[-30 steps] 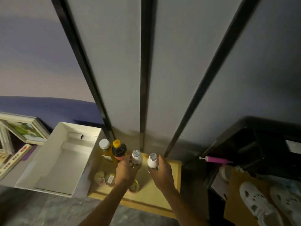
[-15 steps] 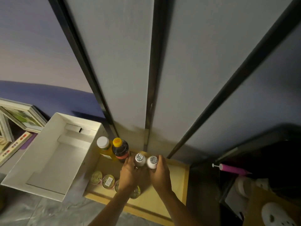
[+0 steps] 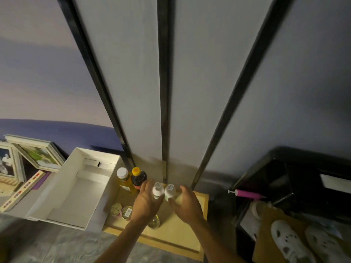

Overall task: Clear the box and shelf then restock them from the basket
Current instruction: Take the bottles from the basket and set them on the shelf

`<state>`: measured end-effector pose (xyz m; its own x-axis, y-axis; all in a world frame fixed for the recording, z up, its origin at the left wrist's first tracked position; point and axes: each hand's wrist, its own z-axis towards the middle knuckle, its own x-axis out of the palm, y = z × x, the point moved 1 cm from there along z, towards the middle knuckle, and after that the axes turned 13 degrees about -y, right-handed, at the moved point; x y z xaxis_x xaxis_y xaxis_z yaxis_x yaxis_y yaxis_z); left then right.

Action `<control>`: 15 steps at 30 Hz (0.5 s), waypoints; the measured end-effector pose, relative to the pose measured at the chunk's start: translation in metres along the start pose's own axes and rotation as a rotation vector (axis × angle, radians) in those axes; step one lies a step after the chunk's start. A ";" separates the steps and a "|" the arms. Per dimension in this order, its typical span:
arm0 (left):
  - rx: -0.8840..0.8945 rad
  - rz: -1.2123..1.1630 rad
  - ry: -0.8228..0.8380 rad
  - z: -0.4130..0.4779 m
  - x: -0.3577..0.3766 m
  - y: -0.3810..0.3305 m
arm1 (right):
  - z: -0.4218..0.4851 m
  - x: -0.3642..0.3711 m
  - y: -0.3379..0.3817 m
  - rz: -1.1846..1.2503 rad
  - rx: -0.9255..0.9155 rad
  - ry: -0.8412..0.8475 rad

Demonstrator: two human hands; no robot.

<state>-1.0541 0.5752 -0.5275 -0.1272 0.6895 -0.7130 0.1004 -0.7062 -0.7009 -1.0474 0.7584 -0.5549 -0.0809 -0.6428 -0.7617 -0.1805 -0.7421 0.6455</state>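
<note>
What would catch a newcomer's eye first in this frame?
Two hands at centre, the left hand and right hand, each around a small white bottle on the wooden shelf. Left of them sits an open white box, its visible inside bare. Behind the hands stand two taller bottles, one yellow-capped.
</note>
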 end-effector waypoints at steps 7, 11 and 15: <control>0.267 0.260 -0.118 -0.012 -0.096 -0.053 | -0.026 -0.110 0.067 -0.180 -0.129 -0.187; 0.315 0.360 -0.133 -0.018 -0.142 -0.076 | -0.067 -0.158 0.095 -0.253 -0.057 -0.332; 0.387 0.361 -0.156 -0.040 -0.173 -0.093 | -0.131 -0.189 0.108 -0.311 0.080 -0.465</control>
<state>-1.0022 0.5283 -0.3397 -0.2999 0.3811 -0.8745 -0.2015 -0.9214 -0.3324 -0.9234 0.7753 -0.3342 -0.4320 -0.2310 -0.8718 -0.3376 -0.8549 0.3939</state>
